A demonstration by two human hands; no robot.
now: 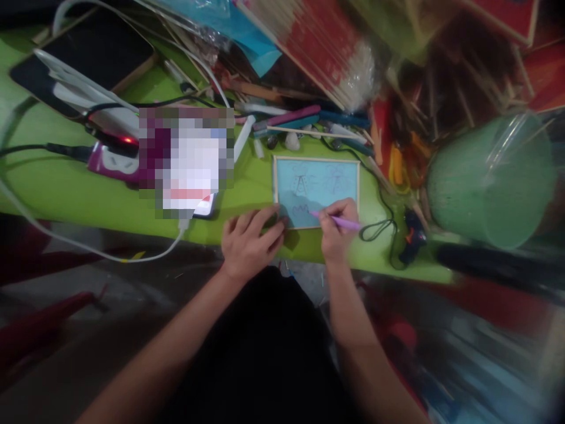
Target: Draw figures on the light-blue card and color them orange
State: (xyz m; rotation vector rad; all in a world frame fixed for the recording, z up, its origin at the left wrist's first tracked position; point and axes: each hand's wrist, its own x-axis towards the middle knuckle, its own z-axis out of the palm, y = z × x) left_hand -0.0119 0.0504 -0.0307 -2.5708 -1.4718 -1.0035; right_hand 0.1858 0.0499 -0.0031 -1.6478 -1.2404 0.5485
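Note:
A small blue board (324,176) with a thin wooden stick frame lies on the green table. Drawn lines show on it: two figures along the top and a wavy line at lower left. My right hand (338,231) is closed round a purple pen (346,223), its tip at the right end of the wavy line. At the board's lower left corner my left hand (252,240) rests with fingers spread and slightly bent, the fingertips at the frame. It holds nothing that I can see.
A phone (203,206), partly blurred out, is plugged in by a white cable (180,232) left of the board. Beside it lies a purple power strip (117,162). Pens and sticks (291,118) crowd the back. A green bucket (489,182) and a glue gun (412,235) are right.

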